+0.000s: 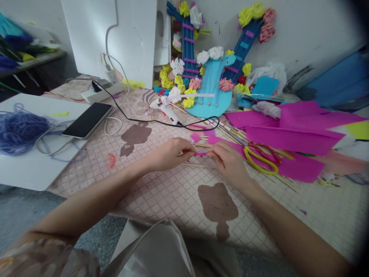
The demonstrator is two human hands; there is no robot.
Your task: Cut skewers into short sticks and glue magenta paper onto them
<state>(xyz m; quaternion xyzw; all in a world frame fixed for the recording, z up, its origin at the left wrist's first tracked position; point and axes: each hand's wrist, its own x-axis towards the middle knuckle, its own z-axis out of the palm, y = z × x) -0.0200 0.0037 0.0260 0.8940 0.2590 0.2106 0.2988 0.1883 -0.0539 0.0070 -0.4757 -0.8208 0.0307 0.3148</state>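
Note:
My left hand (170,153) and my right hand (229,159) meet over the patterned mat, fingers pinched. Between them runs a short strip of magenta paper (201,154), each hand pinching one end. A thin wooden skewer (198,165) lies just under the hands; whether a hand also holds it I cannot tell. Several more skewers (227,134) lie fanned behind the hands. Yellow-handled scissors (259,157) rest right of my right hand on magenta paper sheets (291,138).
A white glue gun (167,107) with a black cord lies behind the hands. A phone (88,119) and blue yarn (20,129) sit on a white board at left. Blue paper guitars with paper flowers (213,77) lean on the wall. A power strip (100,92) is back left.

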